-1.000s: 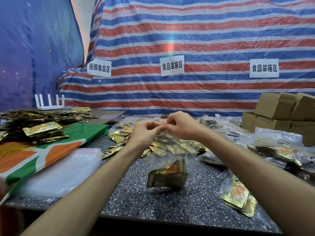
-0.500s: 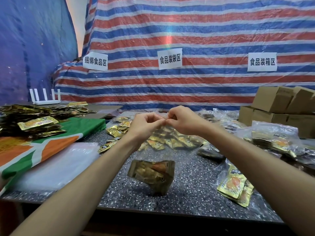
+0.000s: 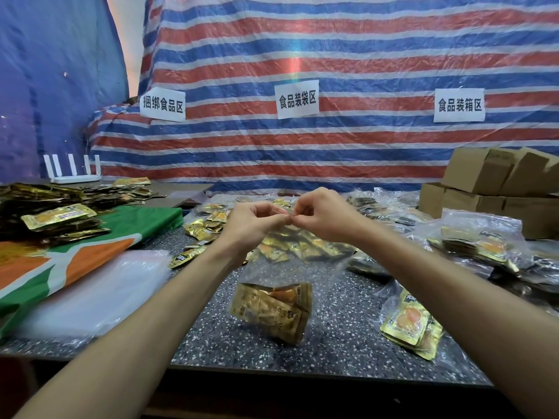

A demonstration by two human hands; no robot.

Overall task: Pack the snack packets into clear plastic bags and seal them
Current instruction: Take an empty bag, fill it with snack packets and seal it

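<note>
A clear plastic bag [image 3: 281,267] hangs above the speckled table [image 3: 242,343], with gold snack packets [image 3: 272,309] bunched at its bottom. My left hand [image 3: 251,222] and my right hand [image 3: 323,216] meet at the bag's top edge, and each pinches the seal strip between thumb and fingers. Loose gold packets [image 3: 302,246] lie on the table just behind the bag. A filled bag of packets [image 3: 408,325] lies flat to the right.
A stack of empty clear bags [image 3: 90,291] lies at the left beside a green and orange cloth [image 3: 75,255] with piled packets [image 3: 57,219]. More filled bags [image 3: 478,243] and cardboard boxes [image 3: 499,182] stand at the right. A white router [image 3: 72,170] sits far left.
The bag has swung lower and its packets have slid down to the bottom. Both hands stay pinched together at the top edge.
</note>
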